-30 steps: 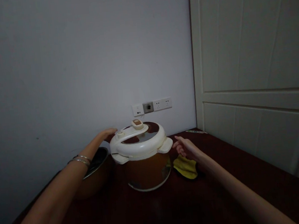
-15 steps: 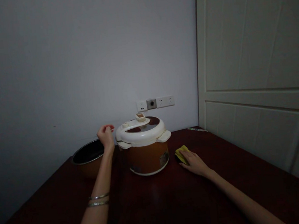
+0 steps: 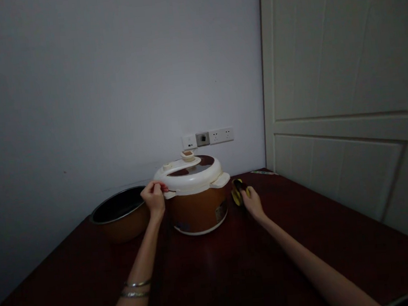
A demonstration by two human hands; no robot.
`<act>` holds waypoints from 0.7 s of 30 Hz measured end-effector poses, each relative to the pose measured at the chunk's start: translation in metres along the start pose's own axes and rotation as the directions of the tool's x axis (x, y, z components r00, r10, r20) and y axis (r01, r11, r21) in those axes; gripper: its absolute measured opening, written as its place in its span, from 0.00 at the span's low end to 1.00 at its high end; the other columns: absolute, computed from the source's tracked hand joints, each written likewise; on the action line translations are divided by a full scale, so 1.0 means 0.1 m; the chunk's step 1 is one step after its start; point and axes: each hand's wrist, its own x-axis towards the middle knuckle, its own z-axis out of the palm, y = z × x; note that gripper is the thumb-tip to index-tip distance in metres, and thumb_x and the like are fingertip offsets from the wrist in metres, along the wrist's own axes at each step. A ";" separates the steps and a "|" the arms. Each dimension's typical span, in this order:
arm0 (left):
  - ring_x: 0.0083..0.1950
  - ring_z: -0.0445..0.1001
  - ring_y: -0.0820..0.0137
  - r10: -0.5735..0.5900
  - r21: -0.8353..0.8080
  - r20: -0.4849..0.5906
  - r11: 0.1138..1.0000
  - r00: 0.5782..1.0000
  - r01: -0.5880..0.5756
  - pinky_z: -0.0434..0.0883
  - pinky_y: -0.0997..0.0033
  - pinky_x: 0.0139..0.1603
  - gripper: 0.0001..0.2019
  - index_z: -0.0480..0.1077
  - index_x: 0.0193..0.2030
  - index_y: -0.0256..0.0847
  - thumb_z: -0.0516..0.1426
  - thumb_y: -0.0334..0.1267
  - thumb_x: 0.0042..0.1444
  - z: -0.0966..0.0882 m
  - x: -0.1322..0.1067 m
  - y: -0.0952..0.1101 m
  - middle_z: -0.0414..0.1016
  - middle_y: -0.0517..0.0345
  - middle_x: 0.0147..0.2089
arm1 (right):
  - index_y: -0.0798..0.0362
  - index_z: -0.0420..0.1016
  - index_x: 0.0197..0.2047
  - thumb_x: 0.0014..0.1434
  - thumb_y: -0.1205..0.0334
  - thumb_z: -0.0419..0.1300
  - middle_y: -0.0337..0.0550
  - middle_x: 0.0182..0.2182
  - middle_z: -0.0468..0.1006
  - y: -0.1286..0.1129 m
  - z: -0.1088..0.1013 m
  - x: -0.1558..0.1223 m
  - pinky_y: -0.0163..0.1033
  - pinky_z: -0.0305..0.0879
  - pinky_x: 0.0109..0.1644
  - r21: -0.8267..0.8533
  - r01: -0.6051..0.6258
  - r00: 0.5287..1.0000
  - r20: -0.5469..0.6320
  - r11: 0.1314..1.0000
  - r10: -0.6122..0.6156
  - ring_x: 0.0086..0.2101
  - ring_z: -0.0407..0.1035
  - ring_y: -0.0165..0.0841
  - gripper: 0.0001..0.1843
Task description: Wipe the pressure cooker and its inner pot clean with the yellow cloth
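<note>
A white-lidded, orange-brown electric pressure cooker [image 3: 195,211] stands upright on the dark red table. At its left side, my left hand [image 3: 154,198] has its fingers bent over the lid's left handle, which is partly hidden behind them. Right of the cooker, my right hand [image 3: 254,205] is closed round a folded yellow cloth [image 3: 236,195] with a dark side showing. The cloth is held apart from the cooker's right handle. Beside my left hand sits an orange-brown inner pot [image 3: 122,228] with a black inside and a metal rim.
The dark red table [image 3: 216,281] meets a pale wall with a row of sockets [image 3: 221,135] behind the cooker. A thin, pale strip [image 3: 264,172] lies at the table's back right. A white panelled door [image 3: 338,159] borders the right side.
My left hand has moved right, onto the lid's left handle. My right hand has turned and lifted the yellow cloth, so its dark side shows. The view has shifted slightly.
</note>
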 end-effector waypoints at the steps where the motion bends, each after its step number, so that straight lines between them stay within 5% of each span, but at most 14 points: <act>1: 0.23 0.69 0.71 0.012 -0.011 0.009 1.000 1.000 -0.012 0.69 0.73 0.26 0.06 0.62 0.22 0.42 0.46 0.35 0.44 0.00 -0.02 -0.01 0.66 0.60 0.21 | 0.55 0.66 0.43 0.59 0.47 0.45 0.48 0.35 0.74 -0.11 0.09 0.03 0.38 0.64 0.39 0.067 0.004 1.000 -0.025 0.998 -0.002 0.35 0.68 0.37 0.22; 6: 0.22 0.67 0.72 0.088 -0.108 0.007 0.990 0.996 -0.087 0.67 0.74 0.25 0.07 0.64 0.20 0.41 0.48 0.34 0.43 0.00 -0.07 -0.02 0.66 0.61 0.20 | 0.54 0.65 0.50 0.59 0.47 0.43 0.48 0.47 0.73 -0.45 0.54 0.20 0.37 0.61 0.50 0.352 0.048 0.993 -0.121 0.935 -0.005 0.47 0.66 0.35 0.24; 10: 0.20 0.64 0.73 0.132 -0.187 -0.033 0.973 0.991 -0.136 0.63 0.74 0.22 0.07 0.65 0.18 0.40 0.49 0.35 0.41 0.03 -0.06 -0.06 0.65 0.62 0.17 | 0.56 0.67 0.50 0.56 0.46 0.44 0.50 0.47 0.74 -0.21 0.79 0.16 0.39 0.62 0.50 0.497 -0.050 0.982 -0.131 0.866 0.132 0.47 0.67 0.37 0.28; 15: 0.19 0.63 0.75 0.140 -0.256 -0.071 0.954 0.988 -0.154 0.62 0.76 0.21 0.07 0.66 0.17 0.40 0.49 0.33 0.40 0.07 -0.06 -0.07 0.64 0.63 0.16 | 0.54 0.73 0.43 0.51 0.47 0.53 0.46 0.40 0.79 0.13 0.86 -0.04 0.39 0.66 0.45 0.567 -0.166 0.970 -0.055 0.807 0.238 0.41 0.71 0.38 0.23; 21: 0.18 0.63 0.75 0.133 -0.307 -0.089 0.939 0.987 -0.154 0.60 0.77 0.20 0.08 0.67 0.17 0.39 0.50 0.31 0.40 0.06 -0.06 -0.06 0.65 0.64 0.15 | 0.50 0.72 0.48 0.54 0.47 0.53 0.42 0.44 0.78 -0.06 0.81 0.17 0.37 0.68 0.45 0.654 -0.104 0.986 -0.034 0.750 0.166 0.43 0.72 0.34 0.23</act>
